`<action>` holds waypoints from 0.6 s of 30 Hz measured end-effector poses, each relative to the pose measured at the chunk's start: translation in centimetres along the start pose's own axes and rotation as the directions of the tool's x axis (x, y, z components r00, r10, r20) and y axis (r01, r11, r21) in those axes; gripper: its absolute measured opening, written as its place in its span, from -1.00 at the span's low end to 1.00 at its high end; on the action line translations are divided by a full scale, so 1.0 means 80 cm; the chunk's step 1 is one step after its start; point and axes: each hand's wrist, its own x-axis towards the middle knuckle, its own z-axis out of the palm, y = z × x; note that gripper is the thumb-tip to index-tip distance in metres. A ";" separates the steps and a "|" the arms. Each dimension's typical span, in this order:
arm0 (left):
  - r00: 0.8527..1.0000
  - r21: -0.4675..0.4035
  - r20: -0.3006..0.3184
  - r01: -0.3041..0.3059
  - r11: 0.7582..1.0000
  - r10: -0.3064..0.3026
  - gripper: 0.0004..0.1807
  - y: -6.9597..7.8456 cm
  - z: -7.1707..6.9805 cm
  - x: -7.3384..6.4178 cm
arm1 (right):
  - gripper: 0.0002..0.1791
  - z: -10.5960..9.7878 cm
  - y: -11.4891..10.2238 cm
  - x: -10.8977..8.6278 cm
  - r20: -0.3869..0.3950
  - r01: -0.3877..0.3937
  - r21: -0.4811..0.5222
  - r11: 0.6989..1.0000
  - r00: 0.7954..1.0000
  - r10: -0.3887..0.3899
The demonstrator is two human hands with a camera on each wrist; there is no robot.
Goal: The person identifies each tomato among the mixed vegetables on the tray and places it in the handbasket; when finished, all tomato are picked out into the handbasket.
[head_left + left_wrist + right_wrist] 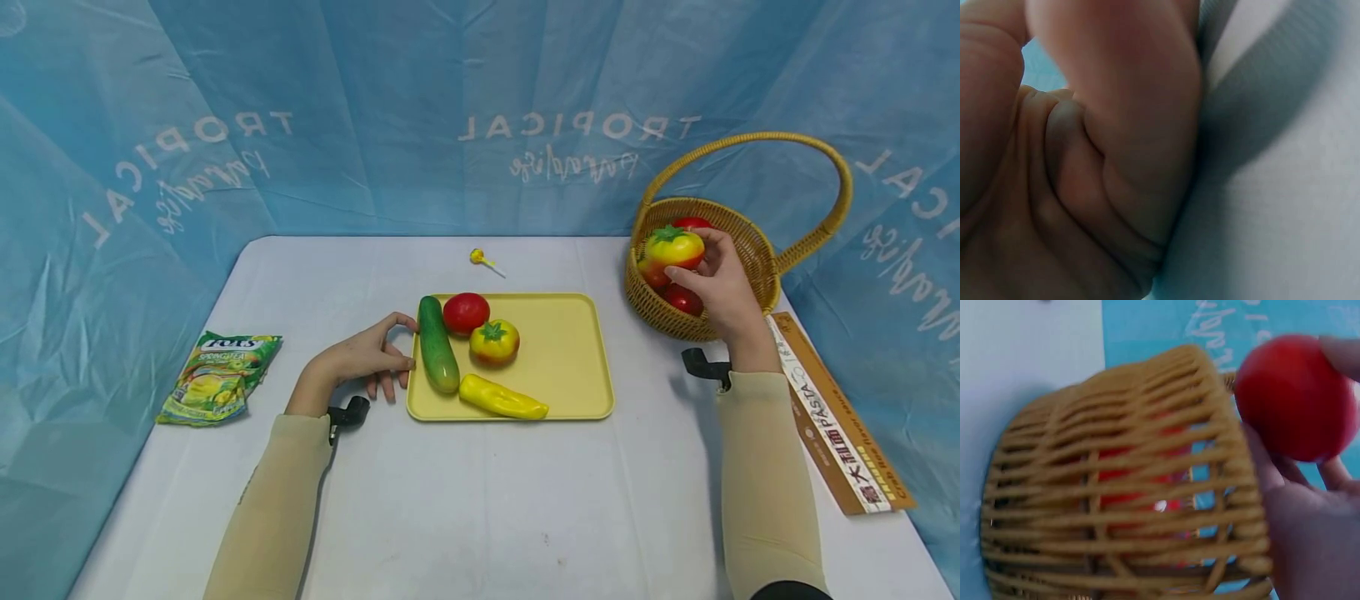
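My right hand [720,279] holds a yellow-and-red toy tomato [673,248] with a green top, thumb on one side and fingers on the other. It is over the wicker basket [756,242]; from the right wrist view the tomato's red underside [1297,400] shows above the rim. Red tomatoes [682,298] lie inside the basket. At the left rim of the yellow tray [570,358], my left hand [367,358] grips the edge with bent fingers. On that tray lie a green cucumber [437,346], a red tomato [466,313], a yellow-red tomato [494,342] and a yellow pepper [502,397].
A green candy bag [219,379] lies at the table's left side. Behind the tray is a yellow lollipop [477,257]. A long brown pasta box [840,417] lies along the right edge. The basket's tall handle [843,187] arches up on the right.
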 end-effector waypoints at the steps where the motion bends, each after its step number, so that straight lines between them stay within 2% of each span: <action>1: 1.000 0.000 0.000 0.000 1.000 0.000 -0.32 0.000 0.000 0.000 | -0.24 -0.002 0.001 0.001 -0.021 -0.009 0.004 1.000 1.000 0.009; 7: 1.000 -0.005 -0.001 0.001 1.000 -0.001 -0.33 -0.001 0.001 0.000 | -0.19 -0.010 0.007 0.002 -0.101 -0.059 -0.009 0.998 0.993 0.058; 18: 1.000 -0.020 0.000 0.002 1.000 -0.002 -0.33 0.000 0.002 -0.001 | -0.13 -0.025 0.014 0.006 -0.175 -0.115 -0.216 0.970 0.982 0.077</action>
